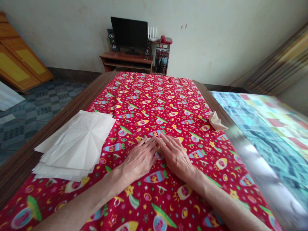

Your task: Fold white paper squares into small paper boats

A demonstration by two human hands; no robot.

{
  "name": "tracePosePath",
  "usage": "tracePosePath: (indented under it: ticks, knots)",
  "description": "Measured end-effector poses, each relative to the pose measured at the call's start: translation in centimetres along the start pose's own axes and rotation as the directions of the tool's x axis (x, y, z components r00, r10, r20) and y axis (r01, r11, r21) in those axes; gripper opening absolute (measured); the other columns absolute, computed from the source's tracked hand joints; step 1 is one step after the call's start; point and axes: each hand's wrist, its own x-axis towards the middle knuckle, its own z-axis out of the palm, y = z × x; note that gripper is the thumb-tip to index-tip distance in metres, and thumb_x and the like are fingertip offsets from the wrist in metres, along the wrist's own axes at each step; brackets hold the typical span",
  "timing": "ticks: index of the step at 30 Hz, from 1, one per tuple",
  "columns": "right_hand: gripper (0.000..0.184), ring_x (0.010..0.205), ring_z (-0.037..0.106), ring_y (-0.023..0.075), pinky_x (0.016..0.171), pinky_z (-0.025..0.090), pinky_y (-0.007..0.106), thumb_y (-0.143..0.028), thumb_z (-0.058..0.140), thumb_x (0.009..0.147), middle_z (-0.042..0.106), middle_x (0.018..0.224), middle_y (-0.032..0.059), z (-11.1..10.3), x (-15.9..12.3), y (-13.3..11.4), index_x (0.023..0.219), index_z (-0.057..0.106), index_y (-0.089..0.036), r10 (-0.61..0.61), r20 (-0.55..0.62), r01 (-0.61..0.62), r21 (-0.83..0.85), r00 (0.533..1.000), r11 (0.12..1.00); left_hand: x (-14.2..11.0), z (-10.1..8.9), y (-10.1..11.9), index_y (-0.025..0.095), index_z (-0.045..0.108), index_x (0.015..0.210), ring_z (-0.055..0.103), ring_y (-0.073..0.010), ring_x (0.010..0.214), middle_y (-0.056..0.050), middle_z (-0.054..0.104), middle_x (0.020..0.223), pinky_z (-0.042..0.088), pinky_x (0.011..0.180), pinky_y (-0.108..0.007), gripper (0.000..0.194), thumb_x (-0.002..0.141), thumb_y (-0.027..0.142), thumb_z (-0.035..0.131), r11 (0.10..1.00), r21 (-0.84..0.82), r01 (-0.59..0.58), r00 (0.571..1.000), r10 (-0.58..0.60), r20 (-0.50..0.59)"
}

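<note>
My left hand (pixel 141 157) lies flat with its fingers stretched forward over the red patterned cloth (pixel 158 106). Beside it, my right hand (pixel 176 155) is flat too, its fingertips meeting those of the left. A sliver of something whitish shows at the left fingers; most of it is hidden, so I cannot tell its kind. To the left rests a loose stack of creased white paper sheets (pixel 74 144). A small folded paper piece (pixel 217 122) stands near the cloth's right edge, apart from both hands.
The cloth covers a dark wooden table (pixel 72 107). Beyond its far end stand a desk (pixel 126 58) with a monitor (pixel 130 32) and a red telephone (pixel 166 40). A bed (pixel 269 128) is on the right, and a wooden cabinet (pixel 21 54) at the left.
</note>
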Motion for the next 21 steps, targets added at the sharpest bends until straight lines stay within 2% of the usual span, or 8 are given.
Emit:
tracePosePath:
  ticks: [4,8,15,19,21]
  knots:
    - [0.051,0.137,0.031,0.0220,0.113,0.027,0.046,-0.028,0.037,0.098,0.034,0.149,0.0100,-0.4,-1.1,-0.3,0.146,0.029,-0.015,-0.016,0.114,0.009,0.057,0.993,0.998,-0.1,-0.3,0.1,0.013,0.039,0.139,0.028,-0.0206,0.140,-0.011,0.038,0.148,0.023,0.115,-0.039,0.046,0.096,0.030,0.039,1.000,0.008,0.002,1.000,-0.002,0.012]
    - [0.049,0.138,0.029,0.0218,0.114,0.025,0.048,-0.032,0.036,0.098,0.035,0.148,0.0078,-0.7,-1.7,0.5,0.145,0.032,-0.017,0.003,0.150,-0.012,0.060,0.989,0.998,-0.6,-0.7,0.0,0.015,0.035,0.142,0.029,-0.0203,0.139,-0.008,0.034,0.149,0.025,0.114,-0.039,0.046,0.097,0.028,0.036,0.999,0.051,0.010,1.000,-0.011,0.018]
    - [0.044,0.136,0.034,0.0221,0.113,0.026,0.048,-0.031,0.034,0.099,0.042,0.144,0.0084,-0.9,-1.8,0.5,0.139,0.042,-0.014,0.017,0.129,-0.027,0.070,0.992,0.997,-2.7,-1.2,-1.7,0.018,0.036,0.142,0.034,-0.0190,0.137,-0.004,0.037,0.148,0.025,0.113,-0.041,0.045,0.097,0.025,0.035,0.992,0.123,0.023,1.000,-0.025,0.018]
    - [0.041,0.134,0.038,0.0221,0.112,0.028,0.047,-0.028,0.036,0.099,0.047,0.141,0.0081,-1.0,-1.7,0.6,0.136,0.046,-0.015,0.026,0.075,-0.034,0.108,0.997,0.994,-3.7,-1.2,-2.7,0.021,0.038,0.141,0.036,-0.0195,0.136,-0.002,0.037,0.148,0.029,0.112,-0.042,0.045,0.096,0.025,0.038,0.993,0.116,0.015,1.000,-0.014,-0.009]
    - [0.035,0.129,0.044,0.0216,0.109,0.034,0.044,-0.027,0.039,0.098,0.054,0.135,0.0073,-1.0,-1.5,0.9,0.129,0.053,-0.017,0.028,0.026,-0.032,0.145,0.999,0.989,-3.5,-1.0,-3.0,0.021,0.044,0.137,0.040,-0.0206,0.133,-0.002,0.044,0.144,0.032,0.110,-0.042,0.042,0.096,0.026,0.040,0.996,0.090,0.022,0.999,-0.019,-0.041]
